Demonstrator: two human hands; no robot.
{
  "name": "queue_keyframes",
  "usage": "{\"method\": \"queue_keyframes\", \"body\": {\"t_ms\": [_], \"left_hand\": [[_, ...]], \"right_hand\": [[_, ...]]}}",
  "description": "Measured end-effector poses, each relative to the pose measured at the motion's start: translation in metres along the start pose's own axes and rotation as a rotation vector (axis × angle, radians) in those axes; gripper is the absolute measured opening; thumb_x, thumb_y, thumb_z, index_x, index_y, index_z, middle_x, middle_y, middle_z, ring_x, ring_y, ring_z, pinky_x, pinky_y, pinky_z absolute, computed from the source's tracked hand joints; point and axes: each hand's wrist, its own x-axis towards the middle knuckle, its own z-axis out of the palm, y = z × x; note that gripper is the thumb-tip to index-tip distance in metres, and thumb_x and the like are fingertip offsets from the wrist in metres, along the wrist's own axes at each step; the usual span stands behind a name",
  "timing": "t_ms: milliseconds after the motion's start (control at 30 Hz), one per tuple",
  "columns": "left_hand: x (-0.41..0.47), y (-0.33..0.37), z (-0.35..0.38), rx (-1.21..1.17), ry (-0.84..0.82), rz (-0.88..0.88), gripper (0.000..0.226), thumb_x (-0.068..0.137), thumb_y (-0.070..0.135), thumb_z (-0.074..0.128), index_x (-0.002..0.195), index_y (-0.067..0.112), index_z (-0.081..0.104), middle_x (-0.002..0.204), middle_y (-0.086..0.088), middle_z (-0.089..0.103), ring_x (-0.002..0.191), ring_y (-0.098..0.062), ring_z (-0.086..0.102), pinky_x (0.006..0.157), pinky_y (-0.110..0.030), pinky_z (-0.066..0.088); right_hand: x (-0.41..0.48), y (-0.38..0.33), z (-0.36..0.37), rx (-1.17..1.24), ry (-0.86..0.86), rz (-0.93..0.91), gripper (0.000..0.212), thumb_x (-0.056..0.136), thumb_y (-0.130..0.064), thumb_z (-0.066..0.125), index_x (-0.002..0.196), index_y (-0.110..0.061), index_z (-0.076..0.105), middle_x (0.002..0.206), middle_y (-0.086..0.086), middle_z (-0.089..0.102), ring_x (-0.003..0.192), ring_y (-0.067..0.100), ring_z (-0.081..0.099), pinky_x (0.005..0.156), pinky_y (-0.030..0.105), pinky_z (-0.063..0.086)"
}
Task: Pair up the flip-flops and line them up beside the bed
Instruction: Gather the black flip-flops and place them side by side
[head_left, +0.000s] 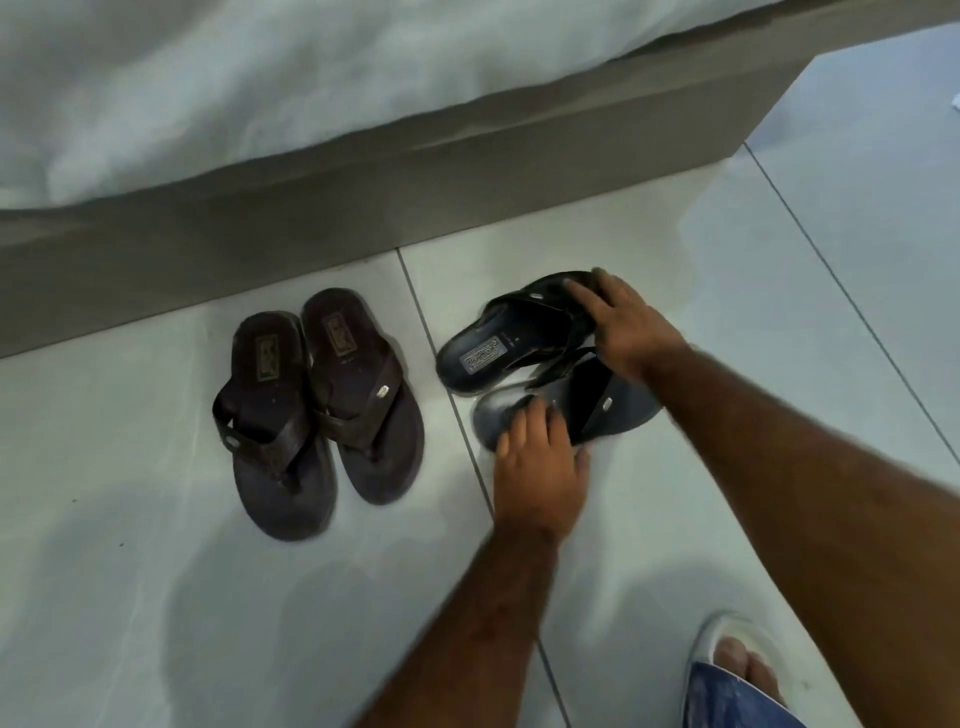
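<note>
Nearest the camera, a bare foot in a white slipper (737, 654) stands on the pale glossy tiled floor (130, 597), and both forearms reach forward from there toward the bed. The left hand (540, 467) lies palm down on the heel end of the nearer black flip-flop (613, 405), fingers spread over the sole rather than closed round it. Just beyond, the right hand (628, 327) rests on the toe and strap of the farther black flip-flop (509, 338); whether its fingers pinch the strap I cannot tell, as motion blurs them. These two lie askew, long axes running roughly sideways along the bed, heels toward the left and touching or overlapping at the middle. Left of them, across a tile seam, the dark brown flip-flop pair (317, 410) already sits side by side, heels toward the grey bed base (363, 208). The black pair likely needs turning to match that heading. White bedding (260, 78) hangs above.
</note>
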Motion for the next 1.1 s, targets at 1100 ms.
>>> {"method": "queue_keyframes", "body": {"t_ms": [1100], "left_hand": [[0.104, -0.063, -0.038, 0.078, -0.226, 0.02, 0.075, 0.095, 0.048, 0.054, 0.157, 0.029, 0.017, 0.169, -0.003, -0.002, 0.154, -0.024, -0.012, 0.125, -0.048, 0.005]], "right_hand": [[-0.023, -0.007, 0.032, 0.297, 0.042, 0.118, 0.084, 0.091, -0.048, 0.058, 0.159, -0.02, 0.017, 0.164, 0.007, 0.025, 0.148, 0.026, 0.031, 0.116, 0.04, 0.033]]}}
